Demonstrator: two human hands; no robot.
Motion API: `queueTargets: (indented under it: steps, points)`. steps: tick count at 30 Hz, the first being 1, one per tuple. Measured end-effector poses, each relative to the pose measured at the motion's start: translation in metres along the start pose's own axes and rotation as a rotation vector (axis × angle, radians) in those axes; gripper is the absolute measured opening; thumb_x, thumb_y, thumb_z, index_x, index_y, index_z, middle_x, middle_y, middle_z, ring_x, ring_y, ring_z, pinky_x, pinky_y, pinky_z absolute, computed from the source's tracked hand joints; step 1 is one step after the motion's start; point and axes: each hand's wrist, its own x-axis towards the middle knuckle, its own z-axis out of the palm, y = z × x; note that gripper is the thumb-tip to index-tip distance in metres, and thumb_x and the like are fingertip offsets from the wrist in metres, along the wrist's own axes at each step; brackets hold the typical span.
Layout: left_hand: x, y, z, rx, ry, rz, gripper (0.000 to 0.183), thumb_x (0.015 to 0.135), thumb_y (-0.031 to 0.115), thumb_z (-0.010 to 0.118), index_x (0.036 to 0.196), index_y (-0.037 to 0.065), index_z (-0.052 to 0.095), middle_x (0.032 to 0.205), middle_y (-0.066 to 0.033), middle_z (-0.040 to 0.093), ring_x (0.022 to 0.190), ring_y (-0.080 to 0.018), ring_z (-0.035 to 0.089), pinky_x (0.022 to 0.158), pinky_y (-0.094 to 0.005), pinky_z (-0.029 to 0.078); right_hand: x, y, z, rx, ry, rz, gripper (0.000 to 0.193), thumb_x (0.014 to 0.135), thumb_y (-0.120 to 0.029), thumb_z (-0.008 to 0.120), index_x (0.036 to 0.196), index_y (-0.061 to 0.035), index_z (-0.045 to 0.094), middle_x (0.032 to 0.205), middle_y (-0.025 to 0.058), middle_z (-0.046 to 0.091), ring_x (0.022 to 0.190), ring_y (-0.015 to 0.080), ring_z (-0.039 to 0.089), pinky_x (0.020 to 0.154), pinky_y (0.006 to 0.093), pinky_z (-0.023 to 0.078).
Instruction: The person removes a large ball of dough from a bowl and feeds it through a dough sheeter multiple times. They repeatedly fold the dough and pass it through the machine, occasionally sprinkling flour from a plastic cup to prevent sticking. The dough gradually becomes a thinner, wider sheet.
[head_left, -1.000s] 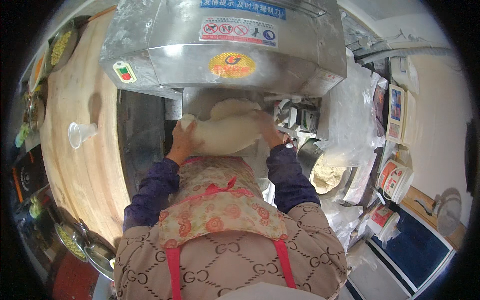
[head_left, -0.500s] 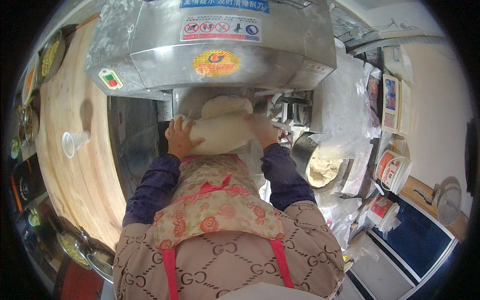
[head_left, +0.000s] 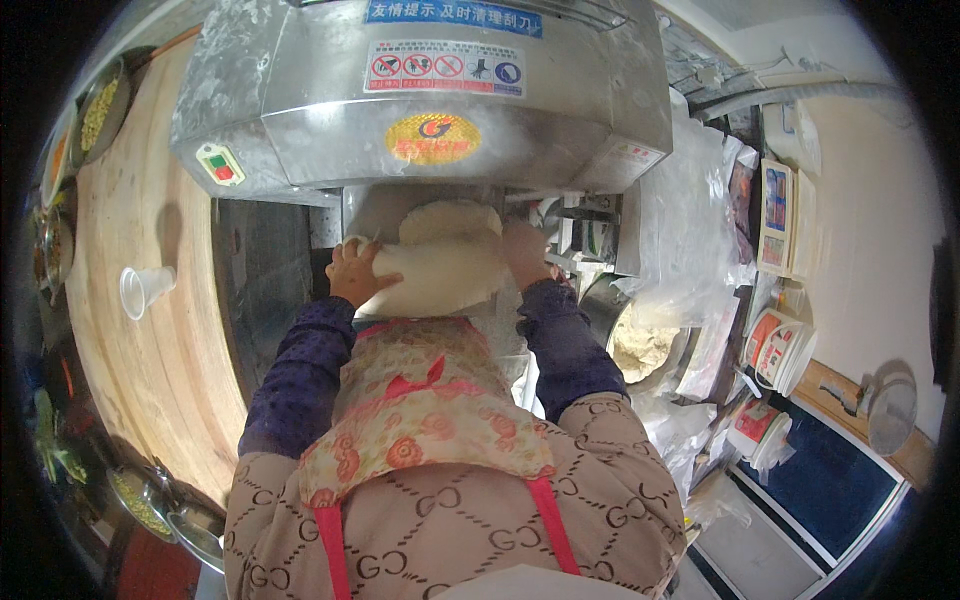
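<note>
A wide, pale sheet of dough (head_left: 440, 275) lies at the front of a steel rolling machine (head_left: 330, 120), its far part folded or bunched into a rounded lobe under the machine's lower edge. My left hand (head_left: 360, 276) rests on the sheet's left edge, fingers spread and thumb over the dough. At the right edge, my right hand (head_left: 526, 255) touches or sits close against the dough; its fingers are smeared and hard to make out. The near edge of the sheet comes up against my flowered apron (head_left: 420, 400).
On the left, a wooden worktop (head_left: 140, 220) bears a clear plastic cup (head_left: 146, 290). A metal bowl of flour (head_left: 645, 345) stands right of my right forearm, beside plastic sheeting (head_left: 680, 220). Farther right are white tubs (head_left: 778, 350). Pans of chopped food (head_left: 102, 120) line the far left.
The view has shifted slightly, with the machine a little lower in it. Both hands stay at the dough's sides; my left hand sits slightly farther left. The dough looks much the same.
</note>
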Motion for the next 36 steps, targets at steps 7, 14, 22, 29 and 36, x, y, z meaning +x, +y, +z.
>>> queueTargets:
  steps: [7,14,22,29,36]
  points:
    - [0.002,0.002,-0.003,-0.010,0.000,-0.009,0.086,0.067,0.067,0.075,0.137,0.024,0.053,0.142,-0.0197,0.041,0.131,-0.0417,0.037,0.097,-0.0607,0.039,0.048,0.017,0.038,-0.202,0.115,-0.171,0.032,0.083,-0.022,0.061,0.110,-0.0058,0.065,0.082,0.0126,0.071,0.071,0.0297,0.070,0.056,0.0468,0.053]
    - [0.001,0.001,-0.005,0.001,-0.018,0.000,0.082,0.066,0.066,0.075,0.133,0.022,0.057,0.141,-0.0203,0.042,0.131,-0.0425,0.036,0.097,-0.0597,0.039,0.067,0.019,0.052,-0.324,0.169,-0.260,0.028,0.081,-0.016,0.060,0.106,-0.0065,0.067,0.075,0.0096,0.070,0.061,0.0268,0.069,0.050,0.0470,0.052]
    - [0.003,0.001,-0.004,0.000,-0.043,-0.018,0.084,0.066,0.067,0.076,0.134,0.023,0.056,0.142,-0.0213,0.042,0.132,-0.0431,0.035,0.098,-0.0606,0.039,0.083,0.014,0.076,-0.242,0.329,-0.409,0.019,0.079,-0.018,0.062,0.092,-0.0095,0.072,0.076,0.0079,0.071,0.066,0.0272,0.070,0.057,0.0467,0.054]
    - [0.002,0.002,-0.008,-0.010,-0.063,-0.036,0.084,0.065,0.067,0.076,0.135,0.024,0.055,0.143,-0.0207,0.040,0.134,-0.0431,0.034,0.097,-0.0616,0.039,0.088,-0.008,0.069,0.016,0.603,-0.348,0.018,0.079,-0.021,0.061,0.089,-0.0105,0.073,0.076,0.0081,0.071,0.070,0.0284,0.070,0.062,0.0467,0.055]
    - [0.002,0.002,-0.010,-0.051,-0.067,-0.041,0.084,0.064,0.066,0.077,0.134,0.025,0.056,0.144,-0.0200,0.039,0.135,-0.0427,0.032,0.099,-0.0614,0.038,0.087,-0.016,0.062,0.002,0.531,-0.129,0.014,0.076,-0.022,0.063,0.079,-0.0116,0.073,0.069,0.0098,0.068,0.069,0.0277,0.069,0.059,0.0434,0.053]
